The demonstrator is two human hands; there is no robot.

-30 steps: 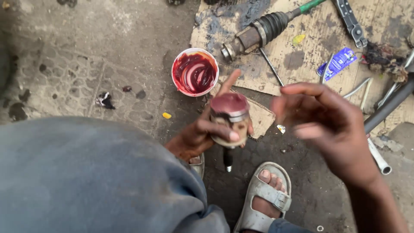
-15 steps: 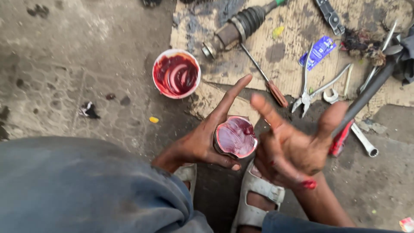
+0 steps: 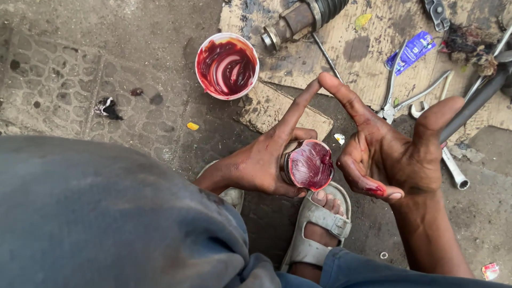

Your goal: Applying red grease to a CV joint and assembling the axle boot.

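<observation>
Two hands at mid-scene. Left hand (image 3: 261, 165): fingers clasped round metal cup (image 3: 308, 165), packed with red grease. Right hand (image 3: 394, 154): fingers spread, released, grease-tipped, just right of cup. Step judged: packing grease; grease tub (image 3: 226, 65) far left.

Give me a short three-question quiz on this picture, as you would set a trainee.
1. True or false: the left hand holds a round metal part packed with red grease.
2. Where is grease on the right hand? A thumb, B curled fingertips, C wrist.
3. What stands on the ground above the hands?

Key: 1 true. 2 B. 3 A white tub of red grease, beside the cardboard.
</observation>
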